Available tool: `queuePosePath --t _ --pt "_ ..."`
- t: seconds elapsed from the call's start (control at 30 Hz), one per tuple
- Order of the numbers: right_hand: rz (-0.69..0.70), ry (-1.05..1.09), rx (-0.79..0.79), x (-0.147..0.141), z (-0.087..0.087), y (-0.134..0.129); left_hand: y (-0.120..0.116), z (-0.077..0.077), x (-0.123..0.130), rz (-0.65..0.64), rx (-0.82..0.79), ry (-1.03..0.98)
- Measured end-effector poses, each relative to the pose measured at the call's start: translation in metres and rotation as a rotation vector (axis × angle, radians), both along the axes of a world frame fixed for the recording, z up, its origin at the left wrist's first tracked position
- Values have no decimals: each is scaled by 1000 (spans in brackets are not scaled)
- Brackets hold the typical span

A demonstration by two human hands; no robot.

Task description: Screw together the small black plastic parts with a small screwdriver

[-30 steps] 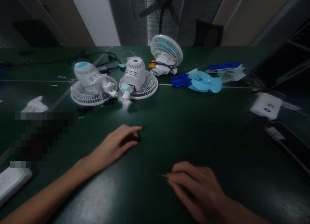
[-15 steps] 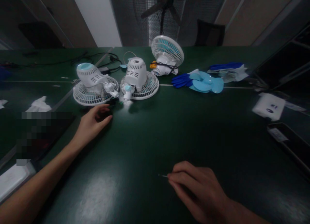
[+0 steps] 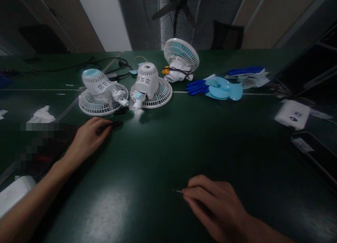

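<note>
My left hand [image 3: 91, 134] pinches a small dark elongated object [image 3: 117, 124] just above or on the dark green table [image 3: 163, 152]; its exact kind I cannot make out. Close beyond it a white fan [image 3: 98, 87] lies face down on its grille. To the right of that, a second white fan [image 3: 149, 81] lies the same way. My right hand [image 3: 214, 202], at the front of the table, is closed on a thin metal rod [image 3: 177, 190] that sticks out to the left from the fingertips.
A third fan [image 3: 181, 59] leans at the back, its cord wrapped round it. Light blue fan blades [image 3: 223, 88] lie beside blue gloves [image 3: 196, 87]. On the right are a white packet [image 3: 292, 114] and a black phone-like device [image 3: 316, 155]. A white box [image 3: 17, 194] sits front left.
My left hand has drawn back slightly toward me and left, its fingers now closed on the dark object. My right hand and the metal rod have stayed where they were.
</note>
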State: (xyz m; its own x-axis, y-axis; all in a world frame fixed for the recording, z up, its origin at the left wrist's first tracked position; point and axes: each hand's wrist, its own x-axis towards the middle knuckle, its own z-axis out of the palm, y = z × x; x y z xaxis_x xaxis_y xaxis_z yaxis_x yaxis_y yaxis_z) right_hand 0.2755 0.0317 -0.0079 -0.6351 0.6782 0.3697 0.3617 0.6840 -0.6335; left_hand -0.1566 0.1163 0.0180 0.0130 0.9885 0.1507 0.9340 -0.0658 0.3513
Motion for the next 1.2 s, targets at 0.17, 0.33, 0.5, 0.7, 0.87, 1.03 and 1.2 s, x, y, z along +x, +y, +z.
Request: queuePosePath --t 0.17,0.33,0.5,0.7,0.87,1.03,1.2 --pt "8 -6 -4 -1 0 1 1 -4 -7 86 -4 -15" --pt "0 -10 16 -1 0 0 1 -7 -10 110 5 -40" --pt "-6 -7 0 0 0 -1 1 -6 -7 64 11 -24" --pt "3 -12 5 -1 1 1 0 -5 -1 51 14 -7" --pt "1 -18 3 0 -1 0 2 -7 -1 71 20 -26" --pt "0 -11 -3 -2 0 1 2 -10 -3 126 66 -79" --pt "15 -13 -9 -1 -2 0 -2 -9 5 104 133 -174"
